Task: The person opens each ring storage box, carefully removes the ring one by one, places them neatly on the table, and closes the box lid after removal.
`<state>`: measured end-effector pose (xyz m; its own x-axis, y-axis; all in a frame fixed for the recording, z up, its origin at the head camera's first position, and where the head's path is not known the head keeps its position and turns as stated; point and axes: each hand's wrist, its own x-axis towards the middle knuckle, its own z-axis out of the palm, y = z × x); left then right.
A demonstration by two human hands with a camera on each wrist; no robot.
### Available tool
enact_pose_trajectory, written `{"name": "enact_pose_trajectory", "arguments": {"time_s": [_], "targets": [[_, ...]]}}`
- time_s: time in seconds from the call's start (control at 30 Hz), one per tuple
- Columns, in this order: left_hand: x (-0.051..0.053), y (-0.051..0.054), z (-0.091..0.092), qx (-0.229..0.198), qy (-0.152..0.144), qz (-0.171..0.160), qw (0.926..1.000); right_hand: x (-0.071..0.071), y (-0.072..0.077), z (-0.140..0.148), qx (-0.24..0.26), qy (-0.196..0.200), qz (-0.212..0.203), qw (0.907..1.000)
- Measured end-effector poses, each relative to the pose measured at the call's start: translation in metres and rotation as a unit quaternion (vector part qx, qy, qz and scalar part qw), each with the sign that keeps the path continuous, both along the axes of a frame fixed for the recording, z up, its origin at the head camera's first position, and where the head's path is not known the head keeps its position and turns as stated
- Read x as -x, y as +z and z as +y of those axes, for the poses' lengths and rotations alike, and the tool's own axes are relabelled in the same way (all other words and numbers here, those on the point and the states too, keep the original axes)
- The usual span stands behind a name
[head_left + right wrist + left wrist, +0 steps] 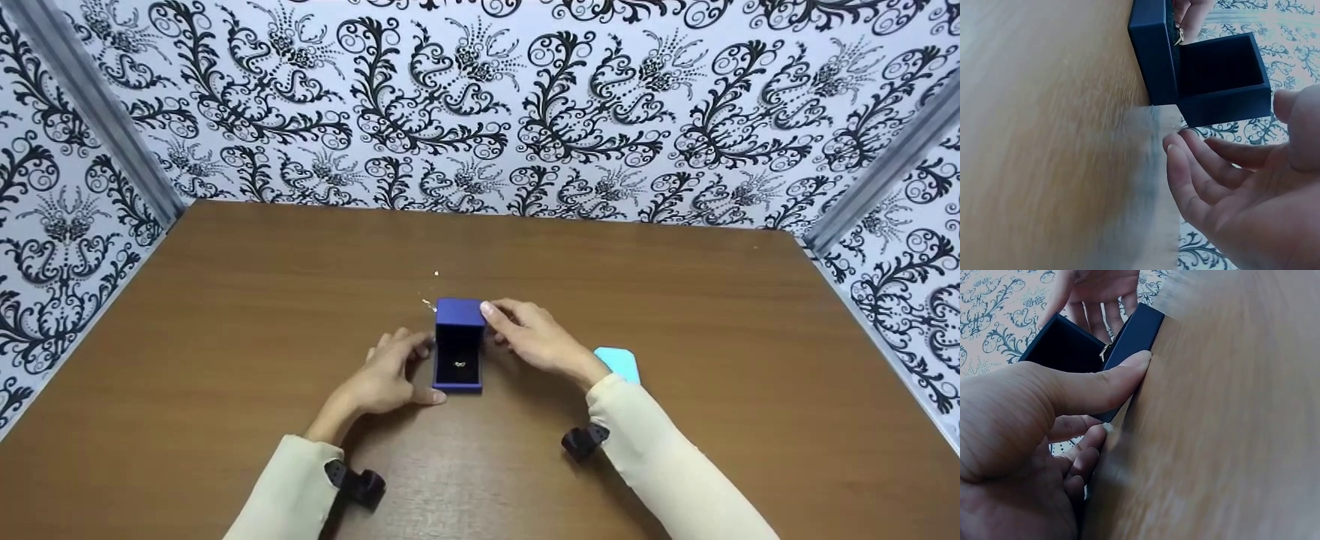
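Pinching box [458,388]: left hand [386,376], eight o'clock | right hand [538,339] loosely spread, three o'clock, thumb touching lid [457,312] | ring [459,364] inside

I am finding no readable text, label, brand, number or sign in any of the three views.
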<state>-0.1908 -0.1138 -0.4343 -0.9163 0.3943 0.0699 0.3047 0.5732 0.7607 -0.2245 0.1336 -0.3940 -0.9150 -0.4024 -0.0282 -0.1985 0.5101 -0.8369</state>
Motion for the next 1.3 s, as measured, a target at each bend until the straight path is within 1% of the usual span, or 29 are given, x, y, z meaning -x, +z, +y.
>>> {"name": "enact_pose_trajectory", "arguments": {"time_s": [0.17, 0.23, 0.4, 0.5, 0.57, 0.7, 0.8, 0.9, 1.3], "targets": [[0.0, 0.0, 0.0, 0.0, 0.0, -0.004, 1.0, -0.009, 0.001, 0.006, -0.001, -0.005, 0.055, 0.9985], [0.0, 0.001, 0.0, -0.001, 0.0, -0.006, 1.0, -0.013, 0.001, 0.008, 0.005, -0.009, 0.068, 0.9976], [0.0, 0.001, 0.0, -0.002, -0.004, -0.007, 1.0, -0.022, 0.002, 0.012, 0.023, -0.026, 0.074, 0.9966], [0.0, 0.001, -0.001, -0.003, -0.006, -0.006, 1.0, -0.026, 0.001, 0.012, 0.029, -0.027, 0.082, 0.9958], [-0.001, 0.001, -0.001, -0.004, -0.006, -0.006, 1.0, -0.028, 0.0, 0.012, 0.027, -0.022, 0.091, 0.9952], [0.0, 0.001, 0.0, -0.003, -0.007, -0.007, 1.0, -0.032, -0.003, 0.01, 0.02, 0.002, 0.102, 0.9946], [-0.001, 0.001, -0.001, -0.002, -0.006, -0.007, 1.0, -0.034, -0.006, 0.008, 0.011, 0.022, 0.107, 0.994], [0.0, 0.002, -0.001, -0.001, -0.007, -0.007, 1.0, -0.034, -0.009, 0.004, 0.003, 0.031, 0.111, 0.9933], [0.001, 0.0, -0.001, 0.009, -0.012, 0.001, 0.9999, -0.033, -0.013, -0.013, -0.027, 0.036, 0.11, 0.9929]]}}
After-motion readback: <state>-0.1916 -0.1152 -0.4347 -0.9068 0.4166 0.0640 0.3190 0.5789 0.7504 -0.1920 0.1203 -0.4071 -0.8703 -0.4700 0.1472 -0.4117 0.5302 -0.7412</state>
